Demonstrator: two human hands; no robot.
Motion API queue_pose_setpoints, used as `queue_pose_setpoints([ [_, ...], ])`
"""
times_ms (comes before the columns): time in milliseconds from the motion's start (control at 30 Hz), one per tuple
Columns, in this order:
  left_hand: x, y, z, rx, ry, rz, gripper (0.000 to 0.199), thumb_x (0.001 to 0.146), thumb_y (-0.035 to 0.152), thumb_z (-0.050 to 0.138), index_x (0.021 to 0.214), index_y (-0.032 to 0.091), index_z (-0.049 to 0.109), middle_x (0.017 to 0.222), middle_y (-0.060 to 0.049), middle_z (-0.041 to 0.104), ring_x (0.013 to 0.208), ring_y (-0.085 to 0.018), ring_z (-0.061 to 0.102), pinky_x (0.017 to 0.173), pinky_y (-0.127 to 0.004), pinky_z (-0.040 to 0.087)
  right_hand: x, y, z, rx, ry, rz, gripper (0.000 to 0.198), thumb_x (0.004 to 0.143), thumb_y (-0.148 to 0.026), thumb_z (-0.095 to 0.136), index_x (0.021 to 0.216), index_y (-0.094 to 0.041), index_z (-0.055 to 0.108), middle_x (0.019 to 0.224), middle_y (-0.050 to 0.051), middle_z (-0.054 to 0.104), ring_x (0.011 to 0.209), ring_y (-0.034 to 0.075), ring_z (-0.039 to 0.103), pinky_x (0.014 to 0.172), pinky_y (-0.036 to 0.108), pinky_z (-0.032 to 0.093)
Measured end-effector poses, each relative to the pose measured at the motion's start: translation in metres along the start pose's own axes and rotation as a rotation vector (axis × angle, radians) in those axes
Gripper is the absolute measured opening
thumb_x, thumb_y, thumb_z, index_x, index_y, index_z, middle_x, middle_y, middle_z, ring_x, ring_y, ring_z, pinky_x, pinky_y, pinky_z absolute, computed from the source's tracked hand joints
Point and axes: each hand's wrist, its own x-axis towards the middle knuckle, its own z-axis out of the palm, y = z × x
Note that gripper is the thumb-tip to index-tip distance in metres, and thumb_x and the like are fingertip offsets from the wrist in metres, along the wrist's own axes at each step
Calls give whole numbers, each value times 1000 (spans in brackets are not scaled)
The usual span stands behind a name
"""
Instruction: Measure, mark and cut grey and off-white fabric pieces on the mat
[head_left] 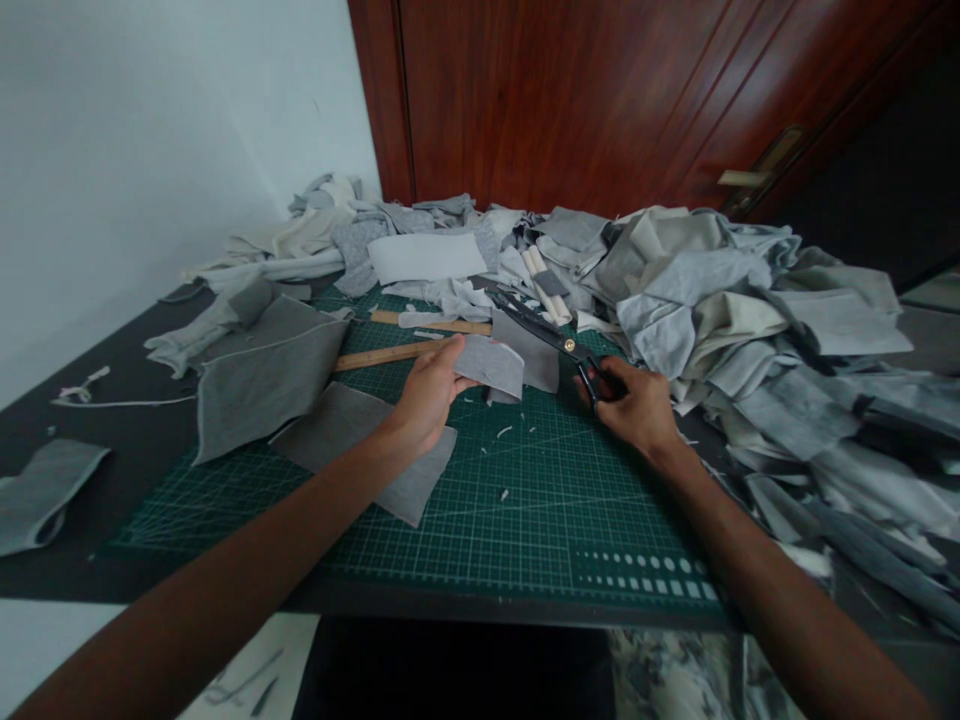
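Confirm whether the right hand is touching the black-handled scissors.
Touching: the head view plainly shows the right hand gripping the black-handled scissors at their handle end.

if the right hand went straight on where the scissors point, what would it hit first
The scissors in the right hand lead: their tips would probably meet the pale scraps, then the white piece; height is unclear, so they might pass above.

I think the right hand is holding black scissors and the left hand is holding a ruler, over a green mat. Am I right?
Almost! The left hand is holding gray cloth, not a ruler; the head view shows it. The right hand is holding black scissors, over a green mat, as you said.
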Motion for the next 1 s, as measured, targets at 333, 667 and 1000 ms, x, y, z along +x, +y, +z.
queue_pose_setpoints([
  [333,1,-1,-2,47,-31,61,34,93,48,68,87,15,70,97,-12,77,98,-27,72,80,-36,59,-1,-3,0,-42,9,-32,20,79,-38,71,86,-22,61,71,2,67,55,17,57,53,27,37],
  [667,2,2,0,85,8,185,40,89,58,69,79,20,66,77,-3,70,76,-17,68,64,-26,54,-2,-2,1,5,-5,-57,20,80,-39,71,85,-23,60,71,0,66,55,16,58,53,26,39],
  [1000,2,-4,-7,204,60,253,39,93,60,64,88,22,69,91,-5,72,98,-23,69,79,-31,57,0,-10,-5,106,-91,-40,32,78,-44,72,90,-24,49,78,1,63,62,19,58,60,30,44],
])
